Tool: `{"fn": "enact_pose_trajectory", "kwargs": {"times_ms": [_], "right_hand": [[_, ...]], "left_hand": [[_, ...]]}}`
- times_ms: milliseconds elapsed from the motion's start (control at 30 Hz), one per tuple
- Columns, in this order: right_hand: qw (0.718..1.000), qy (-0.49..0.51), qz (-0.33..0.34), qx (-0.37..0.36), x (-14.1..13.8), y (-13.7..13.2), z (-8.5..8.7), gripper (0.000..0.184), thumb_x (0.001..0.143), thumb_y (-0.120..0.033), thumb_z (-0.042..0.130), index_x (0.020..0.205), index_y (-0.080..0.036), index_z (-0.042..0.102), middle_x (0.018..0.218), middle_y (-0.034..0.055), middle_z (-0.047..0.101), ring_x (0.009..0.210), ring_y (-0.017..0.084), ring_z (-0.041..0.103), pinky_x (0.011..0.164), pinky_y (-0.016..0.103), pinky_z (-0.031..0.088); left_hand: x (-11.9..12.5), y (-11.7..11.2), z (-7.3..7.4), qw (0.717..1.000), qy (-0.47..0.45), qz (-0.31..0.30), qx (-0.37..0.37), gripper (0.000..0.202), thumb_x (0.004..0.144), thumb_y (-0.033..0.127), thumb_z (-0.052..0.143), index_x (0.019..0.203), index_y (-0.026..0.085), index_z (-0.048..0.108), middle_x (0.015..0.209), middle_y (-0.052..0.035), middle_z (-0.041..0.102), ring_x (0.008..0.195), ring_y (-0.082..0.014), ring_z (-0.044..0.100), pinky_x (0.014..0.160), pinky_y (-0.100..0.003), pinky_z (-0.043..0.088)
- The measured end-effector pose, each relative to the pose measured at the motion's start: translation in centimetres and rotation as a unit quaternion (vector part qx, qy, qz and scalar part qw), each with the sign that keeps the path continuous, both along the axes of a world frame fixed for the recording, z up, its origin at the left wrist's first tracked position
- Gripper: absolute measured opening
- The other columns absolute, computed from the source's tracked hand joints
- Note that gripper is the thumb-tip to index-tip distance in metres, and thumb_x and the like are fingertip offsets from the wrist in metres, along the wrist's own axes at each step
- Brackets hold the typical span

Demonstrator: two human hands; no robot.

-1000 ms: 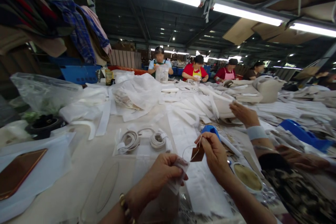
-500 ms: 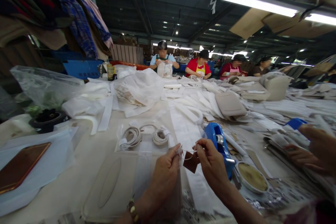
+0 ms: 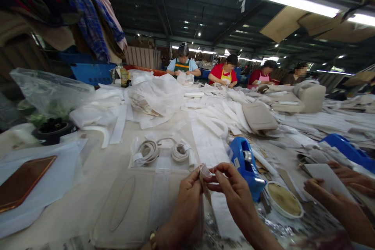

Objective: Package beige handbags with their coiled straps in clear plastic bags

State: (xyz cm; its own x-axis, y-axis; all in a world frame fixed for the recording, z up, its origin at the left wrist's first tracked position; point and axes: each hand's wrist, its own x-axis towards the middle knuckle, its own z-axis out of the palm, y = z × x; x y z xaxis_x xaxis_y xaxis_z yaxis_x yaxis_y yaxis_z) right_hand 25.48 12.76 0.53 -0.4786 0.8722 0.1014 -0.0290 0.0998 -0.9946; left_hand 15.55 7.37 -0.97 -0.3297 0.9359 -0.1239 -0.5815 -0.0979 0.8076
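My left hand [image 3: 189, 193] and my right hand [image 3: 230, 185] are close together over the table, fingers closed. Between them is a small brown tag [image 3: 206, 188] turned nearly edge-on, with a thin white string [image 3: 211, 172]. My left fingers pinch the tag near its top, where something small and pale also shows. The fingertips of my right hand are at the string, partly hidden by one another. Below my left hand lies a flat beige bag [image 3: 131, 203] with an oval outline. Beyond it sits a coiled beige strap [image 3: 146, 152] in clear plastic.
A blue tape dispenser [image 3: 244, 164] stands just right of my hands, beside a round white tub [image 3: 284, 199]. A co-worker's hands [image 3: 325, 187] hold a white piece at the right. White sheets [image 3: 211, 125] cover the table ahead; a brown panel [image 3: 26, 179] lies left.
The brown tag has swung from facing me to nearly edge-on, and my hands have come closer together. At the right, the co-worker's hands now hold a white piece.
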Motion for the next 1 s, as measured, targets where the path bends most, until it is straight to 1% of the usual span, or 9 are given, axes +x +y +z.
{"fn": "enact_pose_trajectory", "kwargs": {"times_ms": [67,133,233,300,367,467,567,800,1000], "right_hand": [[1.0,-0.01,0.018,0.017,0.2,-0.3,-0.3,0.029,0.083,-0.048,0.056,0.09,-0.02,0.052,0.081,0.003,0.066,0.072,0.016,0.066,0.065,0.028,0.056],[0.997,-0.032,0.005,0.066,0.6,-0.5,-0.6,0.025,0.083,-0.044,0.056,0.092,-0.021,0.053,0.08,0.0031,0.065,0.071,0.016,0.065,0.063,0.026,0.055],[0.977,-0.093,-0.088,0.174,1.7,-0.1,-0.3,0.025,0.078,-0.041,0.059,0.091,-0.021,0.058,0.081,0.0045,0.063,0.067,0.016,0.061,0.042,0.02,0.045],[0.958,-0.141,-0.139,0.207,2.5,0.5,0.1,0.028,0.072,-0.042,0.063,0.089,-0.02,0.061,0.084,0.006,0.063,0.068,0.017,0.058,0.038,0.02,0.04],[0.97,-0.156,-0.103,0.158,3.2,0.9,0.5,0.031,0.07,-0.043,0.065,0.089,-0.019,0.062,0.084,0.0061,0.064,0.07,0.018,0.059,0.049,0.023,0.046],[0.993,-0.11,0.032,-0.008,3.6,1.1,0.7,0.032,0.072,-0.046,0.065,0.086,-0.017,0.063,0.077,0.0038,0.065,0.07,0.017,0.06,0.066,0.029,0.049],[0.99,-0.074,0.071,-0.1,3.4,0.8,0.5,0.032,0.068,-0.047,0.07,0.077,-0.016,0.066,0.069,0.001,0.063,0.064,0.014,0.056,0.064,0.027,0.047],[0.994,-0.058,0.028,-0.085,3.5,1.1,1.0,0.029,0.066,-0.044,0.072,0.064,-0.016,0.063,0.06,0.0,0.062,0.06,0.013,0.054,0.061,0.025,0.043],[0.997,-0.051,-0.041,-0.031,4.2,2.5,1.9,0.028,0.07,-0.044,0.067,0.069,-0.017,0.061,0.071,0.003,0.065,0.063,0.014,0.059,0.06,0.025,0.046]], "left_hand": [[0.0,0.0,0.2,0.998,-0.064,-0.016,0.016,0.021,0.069,0.026,0.065,0.086,0.014,0.069,0.075,-0.0038,0.069,0.071,-0.0154,0.061,0.071,-0.024,0.047],[-0.1,0.1,0.1,0.991,-0.128,-0.026,0.014,0.017,0.062,0.022,0.069,0.076,0.012,0.068,0.068,-0.0028,0.067,0.064,-0.0127,0.059,0.065,-0.021,0.046],[-0.2,0.3,-0.4,0.979,-0.194,-0.059,-0.019,0.022,0.056,0.018,0.073,0.076,0.01,0.069,0.071,-0.0051,0.068,0.065,-0.0137,0.061,0.064,-0.022,0.048],[-0.1,0.2,-0.7,0.971,-0.223,-0.073,-0.047,0.027,0.055,0.017,0.073,0.08,0.009,0.069,0.074,-0.0074,0.07,0.069,-0.0165,0.064,0.069,-0.025,0.05],[0.0,0.1,-0.8,0.966,-0.238,-0.084,-0.058,0.029,0.054,0.018,0.074,0.081,0.009,0.07,0.077,-0.009,0.071,0.073,-0.0192,0.066,0.072,-0.027,0.051],[0.2,-0.3,-0.7,0.969,-0.225,-0.097,-0.041,0.026,0.054,0.018,0.075,0.079,0.01,0.071,0.074,-0.0076,0.071,0.067,-0.0167,0.065,0.067,-0.025,0.051],[0.4,-0.7,-0.5,0.972,-0.206,-0.108,-0.034,0.025,0.055,0.018,0.077,0.078,0.011,0.071,0.069,-0.006,0.07,0.058,-0.013,0.062,0.058,-0.02,0.048],[0.4,-1.4,-0.5,0.975,-0.172,-0.138,-0.03,0.032,0.06,0.015,0.076,0.091,0.011,0.071,0.082,-0.0079,0.071,0.068,-0.0134,0.064,0.072,-0.025,0.051],[0.5,-1.8,-0.8,0.975,-0.096,-0.176,-0.094,0.043,0.054,0.03,0.082,0.09,0.009,0.068,0.077,-0.0117,0.071,0.062,-0.0167,0.065,0.059,-0.024,0.047]]}}
